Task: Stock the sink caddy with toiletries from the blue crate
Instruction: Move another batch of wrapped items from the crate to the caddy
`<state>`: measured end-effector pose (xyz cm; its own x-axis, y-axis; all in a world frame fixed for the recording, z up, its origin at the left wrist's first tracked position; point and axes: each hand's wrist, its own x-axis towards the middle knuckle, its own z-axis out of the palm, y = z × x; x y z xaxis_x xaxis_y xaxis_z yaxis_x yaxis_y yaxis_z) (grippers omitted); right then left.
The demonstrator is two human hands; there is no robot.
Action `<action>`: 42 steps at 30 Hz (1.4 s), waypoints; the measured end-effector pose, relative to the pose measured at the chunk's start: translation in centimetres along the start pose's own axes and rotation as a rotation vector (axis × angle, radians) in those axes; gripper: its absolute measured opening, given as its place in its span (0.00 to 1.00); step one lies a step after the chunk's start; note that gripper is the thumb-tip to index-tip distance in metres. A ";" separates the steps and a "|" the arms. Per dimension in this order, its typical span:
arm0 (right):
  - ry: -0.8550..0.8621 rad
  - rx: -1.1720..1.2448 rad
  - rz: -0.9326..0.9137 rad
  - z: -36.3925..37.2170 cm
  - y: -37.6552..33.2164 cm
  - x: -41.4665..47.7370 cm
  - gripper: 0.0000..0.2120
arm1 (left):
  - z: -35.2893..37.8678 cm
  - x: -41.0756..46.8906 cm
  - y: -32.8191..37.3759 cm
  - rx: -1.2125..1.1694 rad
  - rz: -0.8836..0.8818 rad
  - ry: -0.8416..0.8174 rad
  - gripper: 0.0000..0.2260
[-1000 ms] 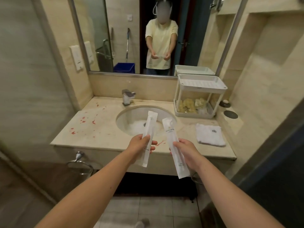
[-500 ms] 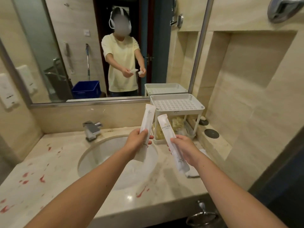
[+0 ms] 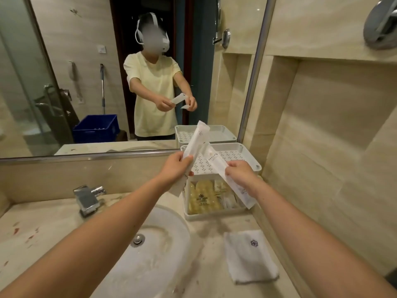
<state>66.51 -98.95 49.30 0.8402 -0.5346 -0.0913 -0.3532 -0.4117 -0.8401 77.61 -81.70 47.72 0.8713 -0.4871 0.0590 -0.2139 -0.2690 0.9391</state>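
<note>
Two hands, two long white packets, both held over the two-tier sink caddy (image 3: pixel 256 165).

The left hand (image 3: pixel 175 166) grips the first packet (image 3: pixel 196 138) round its lower half, and its top leans far and right. The right hand (image 3: pixel 240 172) curls its fingers round the second packet (image 3: pixel 214 157), which slants from far left over the caddy's perforated top tray (image 3: pixel 234 154) down to near right. The two packets overlap in view above that tray. The caddy stands on the counter, far right of the one basin (image 3: pixel 154 254). Its lower tier (image 3: pixel 214 214) holds yellowish sachets (image 3: pixel 202 197), too crowded to count. One tap (image 3: pixel 88 196) stands far left of the basin, and one folded white cloth (image 3: pixel 249 254) lies near right. One blue crate (image 3: pixel 96 131) shows only in the mirror.
</note>
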 end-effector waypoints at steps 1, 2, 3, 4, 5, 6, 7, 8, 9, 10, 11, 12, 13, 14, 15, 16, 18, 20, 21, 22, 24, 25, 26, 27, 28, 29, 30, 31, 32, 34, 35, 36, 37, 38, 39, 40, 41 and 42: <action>-0.023 -0.063 -0.037 -0.6 -0.2 1.4 0.13 | 0.1 1.1 0.3 0.030 0.022 0.002 0.09; -0.049 -0.127 -0.075 -1.1 -0.4 2.8 0.13 | 0.3 2.2 0.5 0.060 0.045 0.007 0.10; -0.080 -0.195 -0.114 -1.5 -0.6 4.1 0.14 | 0.5 3.3 0.7 0.092 0.065 0.022 0.12; -0.112 -0.268 -0.148 -1.8 -0.6 5.4 0.15 | 0.7 4.3 0.8 0.128 0.080 0.050 0.13; -0.139 -0.341 -0.176 -2.1 -0.6 6.6 0.16 | 1.0 5.2 0.9 0.164 0.093 0.084 0.13; -0.159 -0.407 -0.199 -2.2 -0.6 7.8 0.18 | 1.3 6.1 1.0 0.196 0.103 0.114 0.13; -0.173 -0.458 -0.218 -2.3 -0.5 8.9 0.18 | 1.6 7.0 1.0 0.221 0.109 0.137 0.12; -0.184 -0.494 -0.234 -2.3 -0.3 9.9 0.16 | 1.9 7.7 0.9 0.243 0.110 0.150 0.11; -0.196 -0.519 -0.245 -2.3 0.0 10.9 0.15 | 2.2 8.4 0.8 0.263 0.108 0.158 0.09; -0.214 -0.540 -0.254 -2.2 0.3 11.8 0.13 | 2.6 8.9 0.7 0.282 0.104 0.167 0.08; -0.238 -0.561 -0.262 -2.1 0.6 12.7 0.13 | 2.9 9.4 0.5 0.296 0.095 0.175 0.08; -0.264 -0.587 -0.269 -1.9 0.9 13.4 0.13 | 3.2 9.9 0.3 0.299 0.085 0.184 0.08; -0.292 -0.616 -0.275 -1.8 1.3 14.1 0.12 | 3.5 10.2 0.1 0.295 0.073 0.189 0.08; -0.320 -0.646 -0.278 -1.6 1.6 14.7 0.12 | 3.7 10.6 -0.2 0.289 0.062 0.192 0.09; -0.344 -0.673 -0.274 -1.4 2.0 15.3 0.12 | 4.0 10.9 -0.4 0.282 0.049 0.192 0.10; -0.366 -0.693 -0.264 -1.2 2.3 15.8 0.12 | 4.2 11.1 -0.5 0.274 0.036 0.191 0.11; -0.415 -0.712 -0.238 -0.8 3.0 16.7 0.12 | 4.6 11.5 -0.9 0.257 0.014 0.195 0.10; -0.470 -0.705 -0.221 -0.5 3.6 17.1 0.12 | 5.0 11.7 -1.0 0.250 -0.007 0.196 0.09; -0.500 -0.683 -0.213 -0.3 3.9 17.2 0.11 | 5.2 11.8 -1.0 0.248 -0.016 0.195 0.08; -0.526 -0.649 -0.202 -0.3 4.1 17.3 0.11 | 5.4 11.9 -1.0 0.245 -0.024 0.196 0.07; -0.548 -0.574 -0.188 -0.3 4.5 17.4 0.09 | 5.8 12.1 -1.0 0.226 -0.038 0.198 0.07; -0.541 -0.532 -0.189 -0.4 4.6 17.5 0.08 | 6.0 12.1 -0.8 0.203 -0.047 0.198 0.07; -0.521 -0.465 -0.192 -0.5 4.6 17.6 0.08 | 6.2 12.2 -0.7 0.172 -0.058 0.195 0.07; -0.491 -0.371 -0.196 -0.7 4.6 17.6 0.07 | 6.5 12.3 -0.5 0.137 -0.070 0.190 0.06; -0.452 -0.272 -0.199 -0.9 4.4 17.6 0.07 | 6.7 12.3 -0.2 0.104 -0.083 0.183 0.05; -0.415 -0.181 -0.197 -1.2 4.2 17.5 0.07 | 7.0 12.4 0.1 0.076 -0.098 0.176 0.05; -0.390 -0.098 -0.182 -1.5 3.8 17.4 0.07 | 7.3 12.5 0.4 0.049 -0.117 0.171 0.05; -0.382 -0.014 -0.154 -1.8 3.5 17.3 0.08 | 7.6 12.7 0.7 0.021 -0.136 0.166 0.06; -0.384 0.064 -0.124 -2.0 3.3 17.1 0.08 | 7.9 12.7 1.0 -0.009 -0.152 0.161 0.06; -0.384 0.180 -0.084 -2.5 2.9 16.8 0.09 | 8.6 12.8 1.7 -0.072 -0.175 0.147 0.07; -0.372 0.221 -0.075 -2.7 2.8 16.6 0.08 | 8.9 12.7 2.1 -0.119 -0.183 0.138 0.08; -0.351 0.249 -0.067 -2.8 2.8 16.4 0.08 | 9.3 12.6 2.4 -0.182 -0.190 0.131 0.10; -0.320 0.260 -0.059 -3.0 2.7 16.2 0.08 | 9.6 12.5 2.7 -0.246 -0.196 0.125 0.11; -0.286 0.256 -0.050 -3.2 2.8 16.0 0.09 | 9.9 12.4 3.0 -0.295 -0.200 0.121 0.12; -0.254 0.248 -0.042 -3.4 2.8 15.9 0.10 | 10.2 12.3 3.2 -0.318 -0.201 0.118 0.12; -0.228 0.240 -0.039 -3.7 2.9 15.9 0.11 | 10.5 12.1 3.4 -0.319 -0.202 0.112 0.12; -0.208 0.232 -0.043 -3.9 3.0 15.8 0.12 | 10.7 12.0 3.6 -0.308 -0.205 0.107 0.12; -0.191 0.221 -0.053 -4.2 3.1 15.8 0.12 | 10.8 11.9 3.7 -0.298 -0.210 0.107 0.12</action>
<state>77.00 -111.80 47.47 0.9246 -0.3595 -0.1260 -0.2268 -0.2535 -0.9404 82.38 -97.47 48.21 0.9272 -0.3533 -0.1246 0.0980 -0.0922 0.9909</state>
